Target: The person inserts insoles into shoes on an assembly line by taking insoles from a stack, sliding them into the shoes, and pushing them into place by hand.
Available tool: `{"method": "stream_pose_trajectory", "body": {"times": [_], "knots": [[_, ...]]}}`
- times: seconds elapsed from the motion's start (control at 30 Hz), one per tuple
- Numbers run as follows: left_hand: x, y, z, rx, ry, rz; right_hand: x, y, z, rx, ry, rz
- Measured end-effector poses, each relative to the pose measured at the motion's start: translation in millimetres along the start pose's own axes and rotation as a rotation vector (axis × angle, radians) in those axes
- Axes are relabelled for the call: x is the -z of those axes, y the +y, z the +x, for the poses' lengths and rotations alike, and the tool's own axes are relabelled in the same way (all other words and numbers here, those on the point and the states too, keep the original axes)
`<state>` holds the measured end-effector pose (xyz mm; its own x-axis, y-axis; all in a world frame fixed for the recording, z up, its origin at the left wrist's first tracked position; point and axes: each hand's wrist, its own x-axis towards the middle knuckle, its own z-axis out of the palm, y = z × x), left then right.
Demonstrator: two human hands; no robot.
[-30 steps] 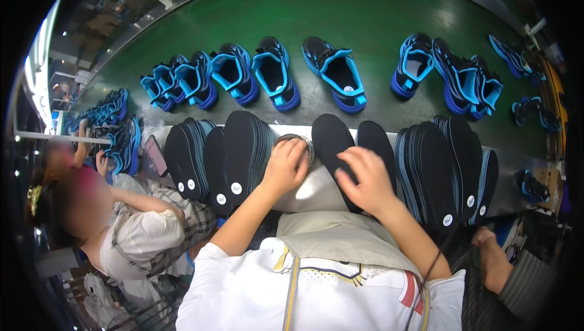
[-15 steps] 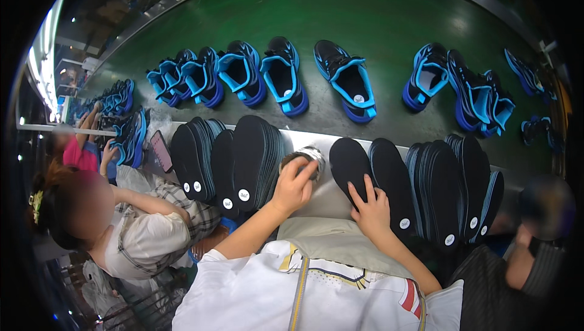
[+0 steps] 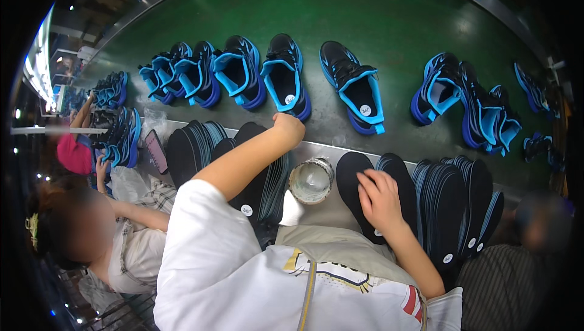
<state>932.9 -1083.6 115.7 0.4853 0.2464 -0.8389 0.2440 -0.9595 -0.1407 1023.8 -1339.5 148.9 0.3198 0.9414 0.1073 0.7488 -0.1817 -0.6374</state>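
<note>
My left hand (image 3: 289, 129), closed, is at the heel of a black-and-blue sneaker (image 3: 281, 81). Its curled fingers face away, so what they hold, if anything, is hidden. My right hand (image 3: 380, 197) lies with fingers extended on a black insole (image 3: 353, 176) at the front of a stack. Between my arms stands an open round jar (image 3: 311, 181) with pale, smeared contents. Another sneaker (image 3: 354, 87) sits just right of the left hand's one, a round white label showing inside it.
More sneakers (image 3: 237, 66) line the green work surface (image 3: 377, 8) on both sides. Insole stacks (image 3: 441, 209) stand along the near metal ledge, right and left. A phone (image 3: 156, 151) lies at the left. One person sits close at my left, another at my right.
My left hand has left the jar and reached forward to the sneaker's heel, uncovering the jar's mouth. My right hand has shifted slightly on the insole. The whole view has tilted a little.
</note>
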Motion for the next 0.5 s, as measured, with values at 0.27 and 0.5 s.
{"method": "stream_pose_trajectory", "body": {"times": [0.27,0.5], "knots": [[-18,-10,65,-0.310,-0.130,-0.125,-40,62,104,-0.294,-0.483,-0.024],[-15,-22,62,-0.572,-0.157,-0.053,-64,56,134,-0.242,-0.775,-0.163]]}}
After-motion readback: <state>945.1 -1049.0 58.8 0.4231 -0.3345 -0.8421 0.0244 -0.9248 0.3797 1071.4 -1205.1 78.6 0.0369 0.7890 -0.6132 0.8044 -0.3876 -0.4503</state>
